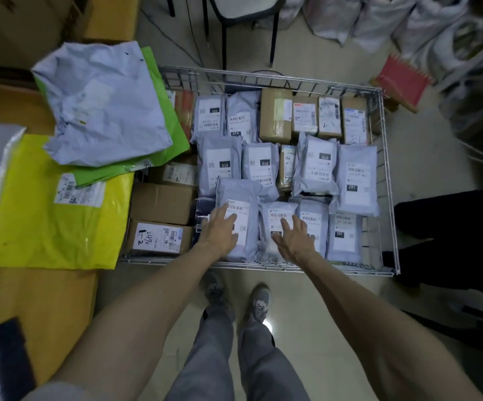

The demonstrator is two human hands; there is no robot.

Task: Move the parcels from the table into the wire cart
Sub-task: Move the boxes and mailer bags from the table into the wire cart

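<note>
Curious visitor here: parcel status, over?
Left hand, right hand open, on grey plastic mailers in silver wire cart. Yellow plastic mailer waits on table. Nothing blocking.

wire cart [390, 198]: bright metal wire, shiny
grey mailers [357, 180]: thin plastic, crinkled, dull sheen
boxes [162, 202]: brown cardboard, matt
yellow parcel [46, 227]: glossy smooth plastic
floor [307, 328]: polished, reflective

Bare forearms [147, 308], loose grey trousers [214, 357] and grey lace-up trainers [259, 302].
</note>
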